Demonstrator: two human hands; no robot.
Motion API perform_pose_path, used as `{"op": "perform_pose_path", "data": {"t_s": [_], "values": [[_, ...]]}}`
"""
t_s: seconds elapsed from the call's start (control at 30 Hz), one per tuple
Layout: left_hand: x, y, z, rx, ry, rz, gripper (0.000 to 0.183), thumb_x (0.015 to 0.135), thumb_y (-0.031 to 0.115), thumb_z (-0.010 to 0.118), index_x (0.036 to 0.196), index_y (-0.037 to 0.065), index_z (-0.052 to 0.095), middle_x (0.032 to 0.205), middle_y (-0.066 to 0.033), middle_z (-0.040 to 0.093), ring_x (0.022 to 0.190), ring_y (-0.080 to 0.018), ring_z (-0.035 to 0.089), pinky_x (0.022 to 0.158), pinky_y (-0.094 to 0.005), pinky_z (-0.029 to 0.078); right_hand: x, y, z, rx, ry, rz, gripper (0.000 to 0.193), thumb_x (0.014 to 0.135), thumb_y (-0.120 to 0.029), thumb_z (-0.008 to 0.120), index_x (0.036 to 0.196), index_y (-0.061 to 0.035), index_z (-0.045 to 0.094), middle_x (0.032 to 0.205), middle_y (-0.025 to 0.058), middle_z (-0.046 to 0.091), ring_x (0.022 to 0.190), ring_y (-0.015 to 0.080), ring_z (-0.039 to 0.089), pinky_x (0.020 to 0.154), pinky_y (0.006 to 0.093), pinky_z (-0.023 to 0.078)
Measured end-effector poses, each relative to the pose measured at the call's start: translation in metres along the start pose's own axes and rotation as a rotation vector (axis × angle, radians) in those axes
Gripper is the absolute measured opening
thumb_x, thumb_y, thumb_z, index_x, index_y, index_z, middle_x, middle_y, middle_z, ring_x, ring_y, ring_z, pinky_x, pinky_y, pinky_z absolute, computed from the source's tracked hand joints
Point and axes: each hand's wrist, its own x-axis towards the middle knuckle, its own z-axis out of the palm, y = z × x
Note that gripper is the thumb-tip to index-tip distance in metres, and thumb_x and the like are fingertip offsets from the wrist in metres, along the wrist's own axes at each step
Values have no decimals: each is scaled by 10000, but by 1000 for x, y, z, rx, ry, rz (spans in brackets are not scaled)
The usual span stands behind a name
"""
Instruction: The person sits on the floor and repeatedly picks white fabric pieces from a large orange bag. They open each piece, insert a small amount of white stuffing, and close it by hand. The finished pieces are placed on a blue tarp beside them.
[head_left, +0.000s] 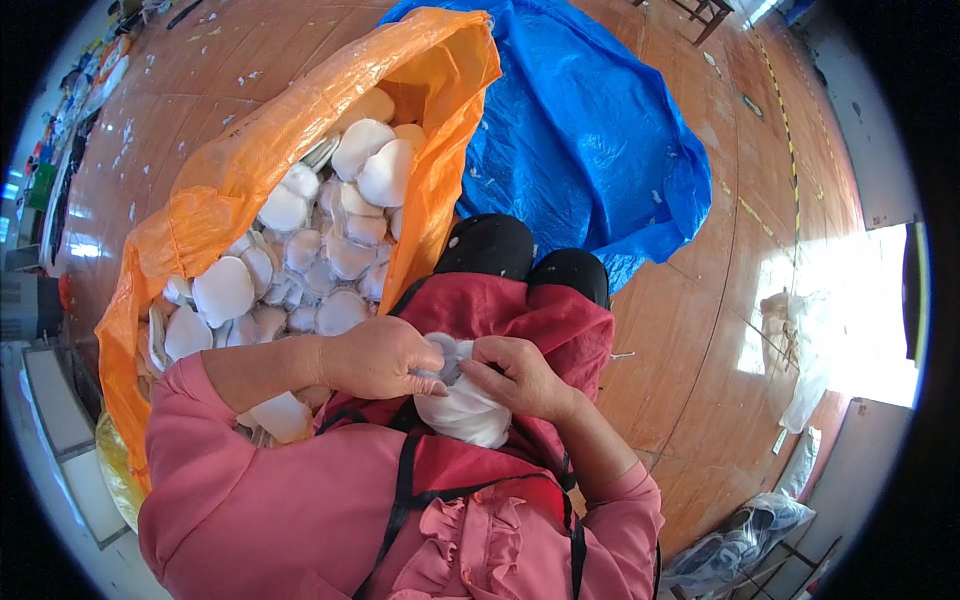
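White, soft-looking cloth gathers into a rounded bundle on the red apron in the seated person's lap, and from where I stand this one piece looks to be in mid-handling. The fingers of the left hand are curled in, the thumb pressed at the bundle's upper edge; those of the right hand pinch the same rim from the other side, so both grasp it and neither is free. Something greyish shows between them, though I can't make out what it is. I'd judge the piece partly worked: it is drawn together, yet not set down. To the person's left, an orange sack gapes open around a big heap of pale, rounded pads, some lying flat, others stacked edge-on. If those are waiting their turn, plenty is left; if they are finished, much is done, and I cannot tell which. A blue sheet or sack spreads out past the black-covered knees, and its part in the work isn't clear to me either.
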Motion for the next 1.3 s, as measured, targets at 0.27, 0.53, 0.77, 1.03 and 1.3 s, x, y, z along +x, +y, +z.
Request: {"op": "perform_pose_path", "data": {"t_s": [0.27,0.53,0.77,1.03,1.3], "values": [[-15,-13,26,-344,192,40,429,904,216,677,626,29,408,600,-136,370,558,-326,429,527,-423,324,-22,7,8,52,35,-15,207,939,-169,619,816,-11,565,751,157,527,664,299,539,612,369,445],[-8,-12,26,-84,316,166,374,842,167,726,636,53,435,682,-111,464,656,-289,506,586,-412,383,-24,28,19,172,125,46,191,944,-131,622,814,-18,539,725,52,470,677,144,467,597,310,409],[6,-13,-2,-139,248,408,501,715,51,765,1157,62,529,1237,-148,551,1184,-340,533,1000,-417,446,-14,32,16,241,76,36,194,972,-154,611,841,-27,544,771,7,460,716,102,439,618,273,387],[11,-28,-6,-62,36,418,570,703,-14,735,1224,41,512,1192,-158,560,1107,-343,573,940,-429,487,-8,40,20,334,6,-14,163,980,-144,594,876,-24,558,808,29,488,754,124,469,659,276,411],[14,-34,-7,-11,-7,477,398,720,17,748,1098,68,638,1093,-107,624,952,-315,597,809,-395,498,-5,43,23,339,43,50,114,995,-132,552,1005,-20,567,922,33,543,870,121,511,785,260,439]]}}
